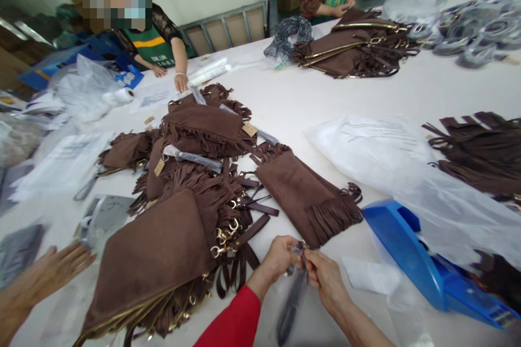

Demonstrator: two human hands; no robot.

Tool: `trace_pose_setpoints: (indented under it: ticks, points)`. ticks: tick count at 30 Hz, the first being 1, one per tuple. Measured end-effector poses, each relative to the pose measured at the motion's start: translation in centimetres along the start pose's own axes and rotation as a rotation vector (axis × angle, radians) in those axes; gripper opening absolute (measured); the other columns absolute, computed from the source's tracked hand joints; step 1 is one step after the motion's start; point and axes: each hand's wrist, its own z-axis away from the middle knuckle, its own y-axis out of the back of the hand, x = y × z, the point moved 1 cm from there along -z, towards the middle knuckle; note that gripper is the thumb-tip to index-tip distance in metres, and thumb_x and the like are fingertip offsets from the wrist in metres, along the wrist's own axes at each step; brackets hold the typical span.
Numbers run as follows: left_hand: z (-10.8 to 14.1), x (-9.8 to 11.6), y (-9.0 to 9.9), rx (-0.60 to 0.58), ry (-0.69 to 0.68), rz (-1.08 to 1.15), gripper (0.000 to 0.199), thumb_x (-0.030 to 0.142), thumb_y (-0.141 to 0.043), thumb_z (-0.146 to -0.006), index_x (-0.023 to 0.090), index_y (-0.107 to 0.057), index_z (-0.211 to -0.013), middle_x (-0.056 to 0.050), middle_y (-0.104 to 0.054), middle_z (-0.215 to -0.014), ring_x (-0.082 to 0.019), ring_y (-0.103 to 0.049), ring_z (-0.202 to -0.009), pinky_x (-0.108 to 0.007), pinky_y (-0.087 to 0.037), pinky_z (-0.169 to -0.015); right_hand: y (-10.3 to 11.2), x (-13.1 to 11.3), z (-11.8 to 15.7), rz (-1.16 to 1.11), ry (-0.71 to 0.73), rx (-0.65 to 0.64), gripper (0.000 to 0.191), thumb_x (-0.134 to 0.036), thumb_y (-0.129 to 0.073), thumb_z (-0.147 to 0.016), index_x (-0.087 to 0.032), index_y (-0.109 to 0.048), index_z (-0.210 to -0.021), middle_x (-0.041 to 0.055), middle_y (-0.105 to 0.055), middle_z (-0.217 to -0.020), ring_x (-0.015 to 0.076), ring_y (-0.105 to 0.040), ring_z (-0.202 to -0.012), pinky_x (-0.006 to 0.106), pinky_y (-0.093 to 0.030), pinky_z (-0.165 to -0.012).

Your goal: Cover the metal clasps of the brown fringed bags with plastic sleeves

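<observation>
My left hand (280, 256), below a red sleeve, is closed in a pinch on the top end of a dark strap (292, 303) wrapped in clear plastic. From the other side my right hand (324, 276) pinches the same end. The strap hangs down toward me over the table's front part. Both hands meet at the lower corner of a brown fringed bag (291, 179) that lies flat. A bit of gold metal shows between the fingertips; whether it is joined to the strap is hidden by the fingers.
To my left is a stack of brown bags (154, 252) with gold clasps. A blue tape dispenser (401, 249) and white plastic bags (366, 146) lie at right. Another person's hand (61, 271) reaches in at far left. Two people stand across the table.
</observation>
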Motion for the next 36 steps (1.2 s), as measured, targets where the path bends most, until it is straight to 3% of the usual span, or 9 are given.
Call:
trace_pose_setpoints:
  ticks: [12,15,17,21,23,26,36]
  points:
    - [-0.9,-0.7,-0.3,0.053,-0.066,-0.055,0.022,0.007,-0.05,-0.048,0.013,-0.056,-0.068,0.004,-0.055,-0.05,-0.007,-0.047,-0.046,-0.02,-0.034,-0.047,0.2,0.1,0.0,0.173,0.119,0.019,0.024,-0.036,-0.051,-0.065,-0.017,-0.049,-0.05,-0.0062,-0.04,-0.041,0.0035,-0.025,-0.032,0.02,-0.016,-0.034]
    - [-0.8,-0.4,-0.2,0.045,-0.043,-0.025,0.026,0.006,-0.05,-0.045,0.013,-0.056,-0.069,0.004,-0.056,-0.051,-0.008,-0.048,-0.046,-0.02,-0.035,-0.047,0.7,-0.3,0.1,0.281,0.266,0.062,0.015,-0.032,-0.057,-0.064,-0.018,-0.058,-0.058,-0.0023,-0.051,-0.049,0.01,-0.044,-0.046,0.023,-0.033,-0.046]
    - [-0.7,-0.2,-0.2,0.032,-0.029,0.014,0.026,0.006,-0.05,-0.044,0.013,-0.055,-0.069,0.004,-0.057,-0.051,-0.008,-0.049,-0.046,-0.021,-0.036,-0.048,1.2,-0.6,-0.1,0.484,0.484,0.079,0.009,-0.027,-0.058,-0.065,-0.021,-0.062,-0.069,0.0,-0.06,-0.062,0.0137,-0.053,-0.06,0.024,-0.038,-0.058]
    - [-0.5,0.3,-0.3,0.012,-0.014,0.077,0.026,0.007,-0.051,-0.042,0.012,-0.055,-0.066,0.003,-0.057,-0.05,-0.008,-0.05,-0.046,-0.021,-0.036,-0.048,2.0,-0.9,-1.0,1.017,1.023,0.051,0.017,-0.021,-0.045,-0.078,-0.02,-0.061,-0.083,0.0022,-0.059,-0.067,0.0144,-0.055,-0.062,0.024,-0.039,-0.06]
    - [-0.5,0.5,-0.3,0.008,-0.009,0.099,0.025,0.008,-0.051,-0.041,0.011,-0.055,-0.065,0.002,-0.057,-0.05,-0.009,-0.05,-0.046,-0.021,-0.036,-0.048,2.2,-1.0,-1.4,1.118,1.15,0.028,0.019,-0.019,-0.041,-0.081,-0.018,-0.059,-0.082,0.0022,-0.057,-0.065,0.0134,-0.055,-0.06,0.023,-0.039,-0.058]
    - [-0.4,0.6,-0.3,0.006,-0.004,0.123,0.025,0.008,-0.052,-0.04,0.011,-0.054,-0.064,0.002,-0.057,-0.048,-0.009,-0.05,-0.044,-0.022,-0.036,-0.047,2.2,-1.3,-1.7,1.198,1.258,0.014,0.019,-0.018,-0.039,-0.083,-0.017,-0.057,-0.08,0.0016,-0.056,-0.064,0.0122,-0.054,-0.059,0.022,-0.039,-0.056]
    - [-0.7,0.5,-0.1,0.012,0.028,0.151,0.024,0.009,-0.056,-0.039,0.011,-0.055,-0.063,0.001,-0.057,-0.047,-0.01,-0.05,-0.042,-0.023,-0.038,-0.046,2.2,-1.9,-2.2,1.255,1.318,-0.089,0.016,-0.013,-0.039,-0.081,-0.017,-0.052,-0.071,-0.0001,-0.052,-0.061,0.0108,-0.051,-0.055,0.021,-0.037,-0.053]
